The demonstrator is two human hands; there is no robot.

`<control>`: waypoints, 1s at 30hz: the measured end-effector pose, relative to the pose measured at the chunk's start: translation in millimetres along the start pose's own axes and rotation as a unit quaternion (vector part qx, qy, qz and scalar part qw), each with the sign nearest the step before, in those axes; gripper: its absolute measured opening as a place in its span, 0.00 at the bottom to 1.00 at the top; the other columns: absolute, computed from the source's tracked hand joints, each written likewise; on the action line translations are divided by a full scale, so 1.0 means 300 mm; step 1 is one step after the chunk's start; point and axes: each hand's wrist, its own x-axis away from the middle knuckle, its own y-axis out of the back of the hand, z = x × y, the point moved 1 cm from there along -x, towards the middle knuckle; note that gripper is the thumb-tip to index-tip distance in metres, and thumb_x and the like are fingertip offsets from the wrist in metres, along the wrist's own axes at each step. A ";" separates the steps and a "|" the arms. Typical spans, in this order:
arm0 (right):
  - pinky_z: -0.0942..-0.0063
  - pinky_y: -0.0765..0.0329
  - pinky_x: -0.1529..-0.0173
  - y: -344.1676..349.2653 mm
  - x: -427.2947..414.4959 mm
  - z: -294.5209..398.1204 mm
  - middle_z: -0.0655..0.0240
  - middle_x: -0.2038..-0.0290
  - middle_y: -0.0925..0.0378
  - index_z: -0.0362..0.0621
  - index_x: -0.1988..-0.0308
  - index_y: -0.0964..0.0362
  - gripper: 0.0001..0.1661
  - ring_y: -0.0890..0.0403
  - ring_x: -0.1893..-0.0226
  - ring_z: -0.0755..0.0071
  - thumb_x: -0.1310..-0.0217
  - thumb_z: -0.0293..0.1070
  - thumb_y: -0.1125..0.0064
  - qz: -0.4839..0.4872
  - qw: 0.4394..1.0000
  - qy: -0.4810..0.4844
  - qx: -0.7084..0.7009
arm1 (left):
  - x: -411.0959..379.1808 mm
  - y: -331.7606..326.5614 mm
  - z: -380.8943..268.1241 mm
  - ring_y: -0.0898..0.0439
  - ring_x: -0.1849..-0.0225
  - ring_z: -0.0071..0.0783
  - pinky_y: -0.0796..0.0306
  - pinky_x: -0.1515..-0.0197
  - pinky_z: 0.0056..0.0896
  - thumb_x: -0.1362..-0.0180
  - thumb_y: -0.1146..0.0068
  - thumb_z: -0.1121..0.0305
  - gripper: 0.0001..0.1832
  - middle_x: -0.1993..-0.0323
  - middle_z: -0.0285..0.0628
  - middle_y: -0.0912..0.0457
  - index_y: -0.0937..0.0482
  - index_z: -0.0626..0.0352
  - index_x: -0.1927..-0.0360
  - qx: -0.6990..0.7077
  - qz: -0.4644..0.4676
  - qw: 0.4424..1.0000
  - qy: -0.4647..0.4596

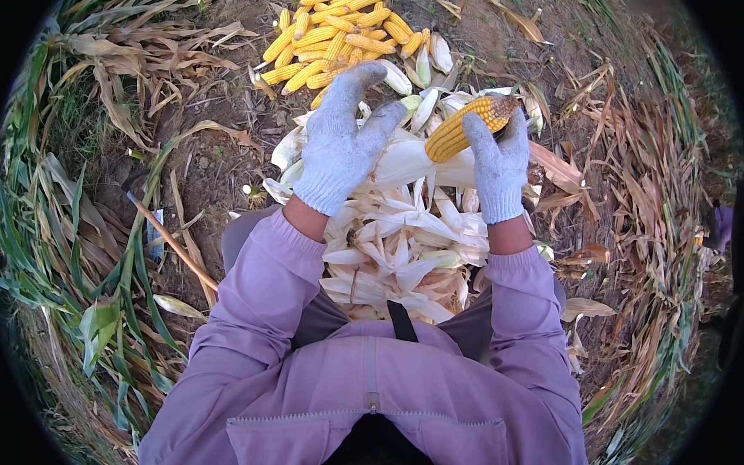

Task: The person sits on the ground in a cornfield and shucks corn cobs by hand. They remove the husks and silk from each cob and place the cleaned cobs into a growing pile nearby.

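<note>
In my gloved right hand (500, 157) is a bare yellow corn cob (455, 135), held near its brownish end between thumb and fingers. It tilts up to the right above the heap. My left hand (344, 142), in a similar pale knit glove, is raised to the left of the cob. Its thumb stands apart from the fingers, and nothing shows between them. A broad pale husk (402, 164) spreads beside the left wrist and below the cob; whether the left hand touches it is hard to tell. Stripped husks (402, 246) lie heaped between my knees.
Beyond my hands is a pile of husked yellow corn cobs (339, 37) on bare soil. Several ears in pale husk (396, 78) lie at its right side. A wooden-handled tool (172, 241) with a dark head rests at left. Cut corn stalks (637, 199) line both sides.
</note>
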 end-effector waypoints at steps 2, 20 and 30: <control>0.73 0.22 0.48 -0.043 0.025 0.029 0.64 0.53 0.21 0.36 0.43 0.30 0.26 0.20 0.55 0.75 0.37 0.32 0.31 0.040 0.998 -0.030 -0.042 | 0.027 -0.071 0.012 0.20 0.38 0.50 0.27 0.36 0.43 0.47 0.27 0.52 0.43 0.40 0.53 0.20 0.31 0.58 0.31 -0.069 0.122 0.990 -0.020; 0.57 0.20 0.41 -0.004 -0.054 0.107 0.61 0.55 0.20 0.43 0.44 0.29 0.25 0.17 0.52 0.59 0.26 0.51 0.44 0.002 0.895 -0.090 -0.438 | 0.165 -0.267 -0.041 0.18 0.57 0.23 0.24 0.49 0.31 0.47 0.32 0.68 0.23 0.58 0.36 0.15 0.20 0.62 0.47 0.267 0.295 0.891 0.219; 0.69 0.15 0.61 -0.128 0.042 0.063 0.65 0.60 0.22 0.41 0.49 0.31 0.16 0.17 0.63 0.70 0.28 0.37 0.39 -0.012 0.942 -0.166 -0.291 | 0.152 -0.245 0.008 0.15 0.50 0.47 0.23 0.45 0.41 0.42 0.36 0.63 0.23 0.54 0.52 0.14 0.22 0.64 0.46 0.121 0.267 0.942 0.164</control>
